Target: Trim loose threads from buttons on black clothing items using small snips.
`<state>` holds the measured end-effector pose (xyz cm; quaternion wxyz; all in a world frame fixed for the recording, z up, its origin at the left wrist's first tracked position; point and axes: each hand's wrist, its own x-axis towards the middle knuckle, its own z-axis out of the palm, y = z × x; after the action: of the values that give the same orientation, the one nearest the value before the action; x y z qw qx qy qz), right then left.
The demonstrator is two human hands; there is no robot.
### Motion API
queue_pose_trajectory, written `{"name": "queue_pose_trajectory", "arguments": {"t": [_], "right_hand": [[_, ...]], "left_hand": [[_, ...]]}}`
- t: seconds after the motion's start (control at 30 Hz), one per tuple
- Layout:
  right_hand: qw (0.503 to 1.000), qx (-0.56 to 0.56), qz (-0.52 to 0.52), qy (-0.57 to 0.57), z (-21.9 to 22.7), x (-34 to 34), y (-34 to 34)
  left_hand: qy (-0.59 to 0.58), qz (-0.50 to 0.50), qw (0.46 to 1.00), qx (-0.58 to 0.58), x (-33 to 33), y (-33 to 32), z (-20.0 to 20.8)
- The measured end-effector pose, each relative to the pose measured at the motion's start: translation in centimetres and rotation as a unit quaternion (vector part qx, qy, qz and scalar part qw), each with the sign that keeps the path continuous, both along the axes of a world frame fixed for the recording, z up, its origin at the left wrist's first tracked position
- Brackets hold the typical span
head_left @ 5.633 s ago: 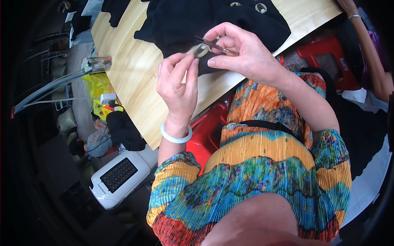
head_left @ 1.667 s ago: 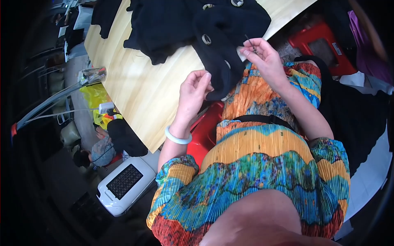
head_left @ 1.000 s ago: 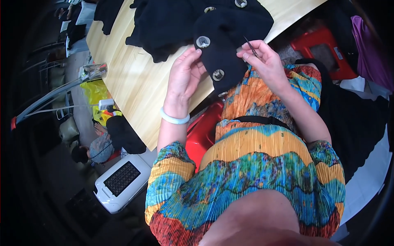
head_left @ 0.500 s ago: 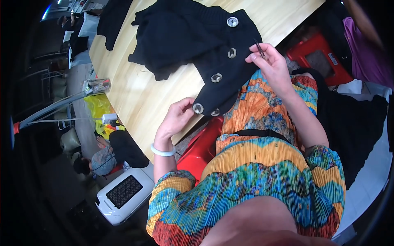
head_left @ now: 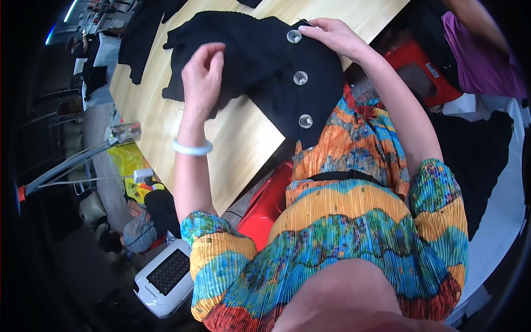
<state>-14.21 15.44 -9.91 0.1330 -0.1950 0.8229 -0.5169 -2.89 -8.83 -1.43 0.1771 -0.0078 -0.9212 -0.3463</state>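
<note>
A black knitted garment (head_left: 232, 61) lies on the wooden table, its near part hanging over the edge at my lap. Large mottled buttons run down its right side: a top button (head_left: 294, 36), a middle button (head_left: 300, 78) and a lower button (head_left: 306, 121). My right hand (head_left: 332, 36) is closed at the garment's upper right corner, beside the top button. Slim dark snips (head_left: 307, 22) poke out from its fingers, mostly hidden. Over the garment's left part, my left hand (head_left: 202, 77) is raised with fingers curled and thumb near the fingertip; anything pinched there is too small to see.
Another black garment piece (head_left: 142, 41) lies at the table's far left. A red stool (head_left: 265, 205) stands under the near table edge, another red stool (head_left: 423, 72) at right. A white bin (head_left: 498, 221) with black fabric is at my right. A person (head_left: 138, 224) sits at left.
My left hand has let go of the garment's lower corner and risen up and left. My right hand has moved up to the top button. The garment's lower end now hangs down.
</note>
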Motion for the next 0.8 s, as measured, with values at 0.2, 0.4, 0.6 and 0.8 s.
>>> {"name": "queue_pose_trajectory", "arguments": {"t": [0.2, 0.4, 0.6, 0.8], "right_hand": [[0.978, -0.146, -0.015, -0.147, 1.5, 1.5, -0.1], [0.963, -0.181, -0.063, -0.19, 2.8, 3.2, 0.3], [0.913, -0.32, -0.057, -0.247, 3.9, 5.8, -0.5], [0.908, -0.349, -0.057, -0.226, 4.7, 7.3, -1.3]], "left_hand": [[0.0, -0.057, 0.998, 0.01, -3.0, 3.3, -1.5], [0.014, 0.003, 0.997, 0.069, -0.5, 7.4, -3.9], [0.002, 0.061, 0.981, 0.183, 2.9, 8.8, -4.9], [-0.022, 0.091, 0.96, 0.262, 2.0, 9.7, -4.0]]}}
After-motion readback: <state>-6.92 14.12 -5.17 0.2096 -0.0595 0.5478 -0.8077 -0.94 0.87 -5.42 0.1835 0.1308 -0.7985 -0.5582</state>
